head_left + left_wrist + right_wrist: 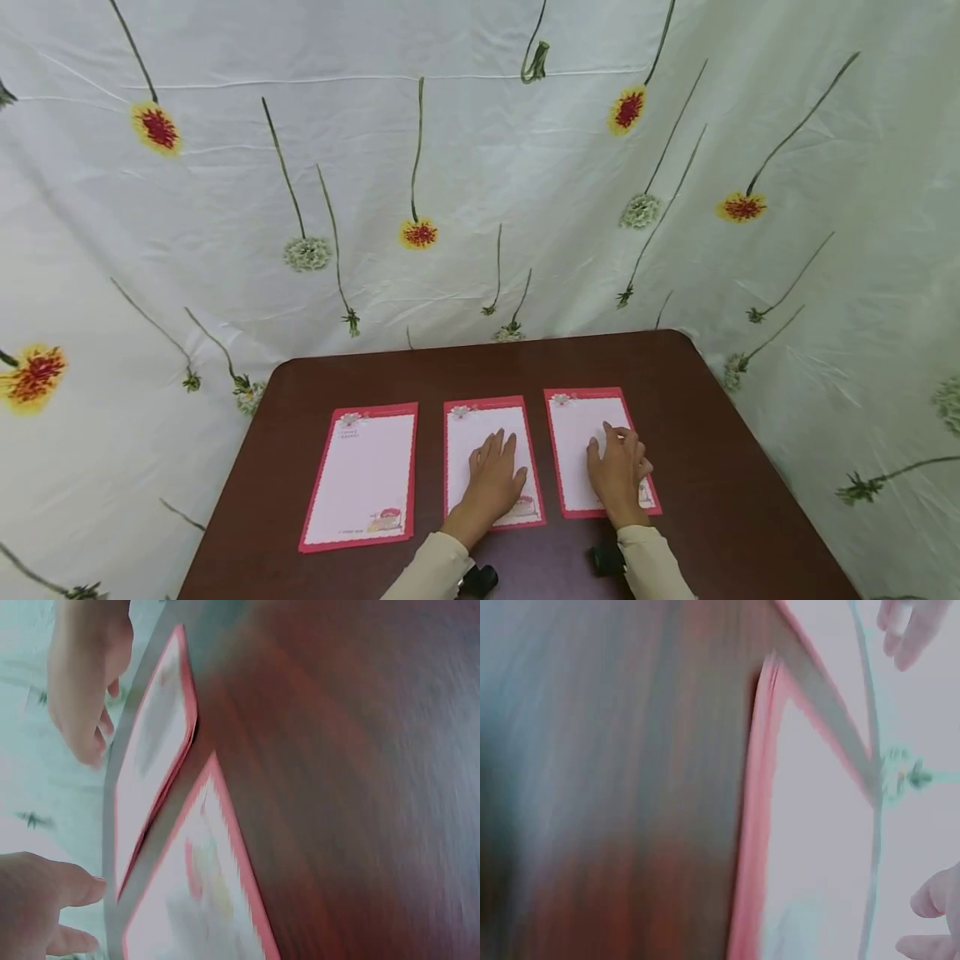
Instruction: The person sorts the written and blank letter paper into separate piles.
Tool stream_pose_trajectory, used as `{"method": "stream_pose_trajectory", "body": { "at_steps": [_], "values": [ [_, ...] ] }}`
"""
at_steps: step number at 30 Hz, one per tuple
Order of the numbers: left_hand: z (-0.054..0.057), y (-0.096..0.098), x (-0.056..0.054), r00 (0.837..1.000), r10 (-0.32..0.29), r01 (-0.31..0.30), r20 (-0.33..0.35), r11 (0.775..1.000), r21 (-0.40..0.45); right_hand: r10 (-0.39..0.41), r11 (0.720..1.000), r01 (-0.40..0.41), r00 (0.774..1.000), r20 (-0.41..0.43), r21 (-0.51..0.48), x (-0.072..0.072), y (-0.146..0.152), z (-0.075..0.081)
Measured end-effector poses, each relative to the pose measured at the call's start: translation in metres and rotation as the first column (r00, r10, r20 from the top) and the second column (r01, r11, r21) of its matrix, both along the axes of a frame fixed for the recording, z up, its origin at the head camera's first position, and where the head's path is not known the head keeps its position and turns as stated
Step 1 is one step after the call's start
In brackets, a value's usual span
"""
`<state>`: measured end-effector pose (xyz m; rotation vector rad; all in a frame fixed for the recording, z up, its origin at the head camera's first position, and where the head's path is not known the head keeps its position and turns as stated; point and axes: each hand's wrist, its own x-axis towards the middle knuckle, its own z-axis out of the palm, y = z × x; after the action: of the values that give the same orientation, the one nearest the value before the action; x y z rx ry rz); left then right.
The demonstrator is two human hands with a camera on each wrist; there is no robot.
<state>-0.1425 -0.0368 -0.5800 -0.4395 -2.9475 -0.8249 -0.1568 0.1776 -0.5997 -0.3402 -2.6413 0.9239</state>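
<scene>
Three sets of white paper sheets with red borders lie in a row on a dark brown table. My left hand (493, 477) is over the middle sheets (465, 433), its fingers spread and fairly straight. Above the right-hand sheets (573, 442) is my right hand (618, 473), with fingers loosely bent and nothing visible in them. Both hands look raised off the paper in the left wrist view, where the left hand (45, 904) is at lower left and the right hand (90, 675) at upper left. Layered edges of a paper stack (757, 817) show in the right wrist view.
The left-hand sheets (363, 479) lie apart from both hands, with a small printed picture near their lower corner. Behind the brown table (712, 467) hangs a white curtain (480, 167) printed with flowers. Dark wrist devices sit below both sleeves.
</scene>
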Motion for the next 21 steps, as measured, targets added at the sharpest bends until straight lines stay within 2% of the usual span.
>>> {"method": "stream_pose_trajectory", "body": {
  "at_steps": [6,10,13,16,21],
  "values": [
    [-0.003,-0.038,-0.003,0.989,0.144,-0.143,0.018,0.989,-0.026,0.121,0.992,-0.121,0.993,0.004,0.047,0.002,-0.042,0.006],
    [-0.008,-0.062,0.001,0.967,0.250,-0.247,0.056,0.967,-0.062,0.194,0.978,-0.196,0.980,0.034,0.074,0.005,-0.064,0.004],
    [-0.013,-0.077,0.005,0.948,0.307,-0.300,0.085,0.950,-0.083,0.224,0.967,-0.230,0.973,0.063,0.108,0.006,-0.076,0.001],
    [-0.019,-0.086,0.009,0.944,0.320,-0.315,0.074,0.946,-0.080,0.240,0.958,-0.248,0.968,0.077,0.141,0.009,-0.084,-0.002],
    [-0.022,-0.091,0.016,0.956,0.293,-0.292,0.029,0.956,-0.041,0.249,0.952,-0.259,0.965,0.081,0.166,0.013,-0.095,-0.007]
  ]
}}
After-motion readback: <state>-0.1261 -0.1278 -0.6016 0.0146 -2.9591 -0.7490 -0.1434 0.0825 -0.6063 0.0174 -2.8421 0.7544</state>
